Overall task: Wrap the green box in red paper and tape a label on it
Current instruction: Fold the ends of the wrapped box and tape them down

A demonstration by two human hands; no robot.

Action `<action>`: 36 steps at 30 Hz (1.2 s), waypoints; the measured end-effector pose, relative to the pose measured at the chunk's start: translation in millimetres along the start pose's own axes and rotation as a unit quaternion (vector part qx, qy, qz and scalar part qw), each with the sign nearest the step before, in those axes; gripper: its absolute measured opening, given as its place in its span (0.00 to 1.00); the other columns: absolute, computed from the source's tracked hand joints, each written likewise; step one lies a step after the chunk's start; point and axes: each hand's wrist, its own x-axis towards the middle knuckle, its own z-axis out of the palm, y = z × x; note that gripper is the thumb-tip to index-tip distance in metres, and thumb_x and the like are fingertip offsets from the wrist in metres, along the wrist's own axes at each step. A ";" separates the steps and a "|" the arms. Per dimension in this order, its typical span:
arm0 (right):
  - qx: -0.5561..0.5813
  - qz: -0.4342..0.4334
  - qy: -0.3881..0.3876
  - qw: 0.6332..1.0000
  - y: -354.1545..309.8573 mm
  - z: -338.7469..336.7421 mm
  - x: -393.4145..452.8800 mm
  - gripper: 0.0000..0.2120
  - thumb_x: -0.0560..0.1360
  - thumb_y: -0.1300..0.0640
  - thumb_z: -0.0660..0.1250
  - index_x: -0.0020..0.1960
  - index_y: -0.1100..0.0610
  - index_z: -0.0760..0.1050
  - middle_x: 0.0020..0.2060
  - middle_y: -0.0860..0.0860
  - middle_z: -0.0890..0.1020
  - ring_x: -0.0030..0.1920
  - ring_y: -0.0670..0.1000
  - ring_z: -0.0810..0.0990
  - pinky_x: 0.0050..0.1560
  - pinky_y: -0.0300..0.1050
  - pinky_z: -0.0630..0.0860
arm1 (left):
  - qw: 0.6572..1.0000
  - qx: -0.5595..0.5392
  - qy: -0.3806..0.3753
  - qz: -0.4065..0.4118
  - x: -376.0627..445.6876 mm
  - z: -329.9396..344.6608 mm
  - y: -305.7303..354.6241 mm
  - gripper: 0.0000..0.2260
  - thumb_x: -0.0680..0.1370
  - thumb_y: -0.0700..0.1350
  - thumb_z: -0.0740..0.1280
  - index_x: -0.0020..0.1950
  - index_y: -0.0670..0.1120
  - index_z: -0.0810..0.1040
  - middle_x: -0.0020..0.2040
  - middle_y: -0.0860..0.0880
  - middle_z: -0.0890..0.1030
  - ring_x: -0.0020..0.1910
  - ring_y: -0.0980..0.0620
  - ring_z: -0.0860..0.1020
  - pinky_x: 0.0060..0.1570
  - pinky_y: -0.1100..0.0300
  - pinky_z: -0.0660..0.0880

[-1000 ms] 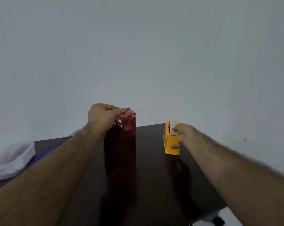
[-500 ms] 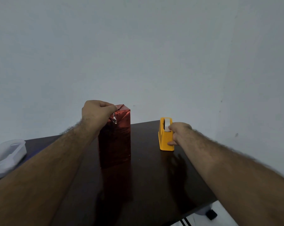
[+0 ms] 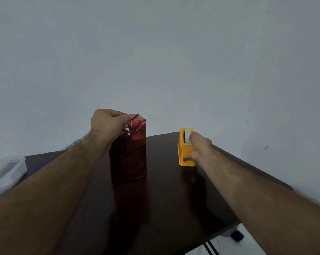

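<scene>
i see the box standing upright near the middle of the dark counter, already covered in shiny red paper, so none of its green shows. the paper is creased and gathered at the top left corner, where a small silvery glint catches the light. my left hand sits at that upper corner, fingers curled and pinching the folded paper against the box.

to the right of the box, well apart from it, a yellow tape dispenser stands on the counter, with a white strip of tape showing along its top. my right hand is on the dispenser: the thumb presses the lower side of its body and the fingers reach over the top by the tape. i cannot tell whether the fingertips actually grip the tape end or only rest on it.

at the far left edge of the counter lies a translucent white plastic container, partly cut off by the frame. behind everything is a plain pale wall.
</scene>
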 end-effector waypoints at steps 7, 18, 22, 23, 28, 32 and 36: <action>0.023 -0.039 0.002 0.999 16.5 -12.0 -3.8 0.26 0.77 0.59 0.76 0.72 0.64 0.71 0.59 0.57 0.74 0.64 0.65 0.75 0.57 0.75 0.79 | 1.000 -0.002 -0.007 -0.004 2.4 -1.3 -0.6 0.01 0.73 0.42 0.79 0.44 0.46 0.90 0.42 0.47 0.89 0.43 0.46 0.88 0.51 0.44 0.86; 0.018 -0.045 0.010 0.999 36.5 -19.6 -0.5 0.31 0.74 0.63 0.79 0.72 0.67 0.70 0.58 0.56 0.74 0.57 0.58 0.76 0.53 0.67 0.84 | 1.000 -0.002 -0.011 -0.005 3.0 -1.1 -3.1 0.01 0.72 0.43 0.79 0.42 0.47 0.90 0.40 0.47 0.88 0.43 0.44 0.88 0.51 0.41 0.86; 0.006 -0.044 0.007 0.999 38.8 -19.1 3.7 0.33 0.73 0.61 0.80 0.73 0.66 0.69 0.61 0.56 0.75 0.61 0.61 0.77 0.50 0.67 0.84 | 1.000 0.003 -0.006 0.002 3.1 -0.7 -3.9 0.02 0.72 0.42 0.78 0.41 0.48 0.90 0.39 0.47 0.88 0.43 0.43 0.88 0.51 0.40 0.85; 0.002 -0.046 0.009 0.999 39.6 -19.0 5.3 0.32 0.73 0.60 0.80 0.72 0.65 0.70 0.61 0.56 0.76 0.59 0.60 0.77 0.48 0.66 0.84 | 1.000 0.004 -0.007 0.002 3.2 -0.5 -4.3 0.02 0.73 0.42 0.78 0.41 0.49 0.90 0.39 0.47 0.88 0.43 0.43 0.88 0.51 0.40 0.85; -0.056 -0.034 0.018 0.998 44.5 -22.2 9.7 0.22 0.75 0.67 0.75 0.67 0.64 0.73 0.52 0.55 0.76 0.50 0.58 0.79 0.54 0.60 0.84 | 1.000 0.001 -0.006 -0.002 3.8 0.6 -3.8 0.03 0.73 0.42 0.78 0.39 0.49 0.89 0.39 0.47 0.88 0.43 0.43 0.88 0.50 0.41 0.86; -0.093 -0.032 0.044 0.994 56.5 -19.2 4.0 0.17 0.73 0.67 0.75 0.59 0.62 0.75 0.48 0.56 0.81 0.48 0.56 0.82 0.51 0.53 0.84 | 1.000 -0.006 -0.010 -0.009 3.0 0.4 -2.9 0.01 0.73 0.42 0.79 0.42 0.47 0.89 0.40 0.47 0.88 0.43 0.44 0.88 0.50 0.41 0.86; -0.062 -0.156 0.037 0.985 42.0 4.4 -20.2 0.14 0.67 0.56 0.82 0.48 0.58 0.82 0.45 0.54 0.84 0.41 0.51 0.82 0.30 0.38 0.72 | 1.000 -0.007 -0.006 -0.017 2.0 1.3 -2.3 0.01 0.73 0.41 0.79 0.41 0.47 0.89 0.40 0.47 0.88 0.43 0.45 0.88 0.50 0.43 0.86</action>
